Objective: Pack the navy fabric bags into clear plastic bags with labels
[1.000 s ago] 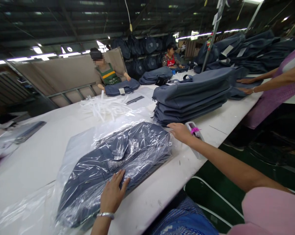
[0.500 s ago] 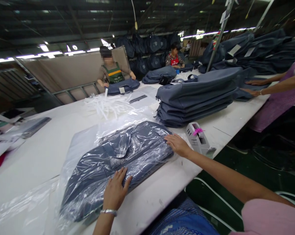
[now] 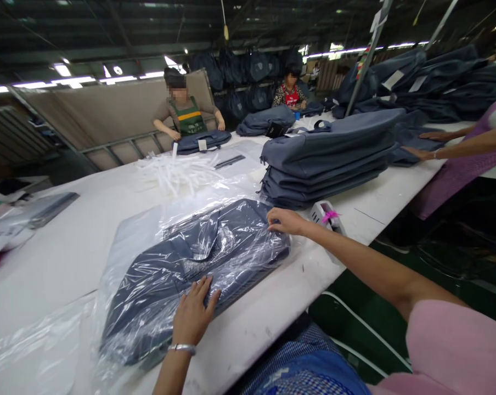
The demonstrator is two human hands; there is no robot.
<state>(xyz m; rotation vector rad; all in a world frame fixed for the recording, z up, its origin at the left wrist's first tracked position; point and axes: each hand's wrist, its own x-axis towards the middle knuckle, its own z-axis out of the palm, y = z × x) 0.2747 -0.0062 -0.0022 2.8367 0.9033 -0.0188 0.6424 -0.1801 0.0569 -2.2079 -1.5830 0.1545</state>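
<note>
A folded dark blue-grey fabric bag (image 3: 190, 263), flat and roughly rectangular, lies sheathed in a clear plastic sleeve (image 3: 149, 241) near the front edge of a long white table (image 3: 67, 258); the film is thin, glossy and heavily crinkled, catching the overhead lights in white streaks and trailing loose past the bag toward the left. The person's left hand (image 3: 194, 315), a silver bangle (image 3: 182, 348) at the wrist, lies palm down on the near long edge of the wrapped bag, fingers extended and slightly spread, flat against the plastic. The right hand (image 3: 284, 220), its arm stretched forward from a pink sleeve (image 3: 449, 345), rests on the bag's far right corner with fingers curled downward onto the film; whether they pinch it cannot be told. Just beyond that hand sits a white tape dispenser (image 3: 326, 215) with a pink strip on top, and behind it a neat stack of matching blue-grey bags (image 3: 326, 159), smooth and matte, with a looped handle showing on top. A heap of thin white plastic strips (image 3: 178, 171) sprawls farther back on the table. Across the table two seated workers handle similar bags, and at the right a co-worker's forearms (image 3: 457, 144) reach over more dark fabric.
</note>
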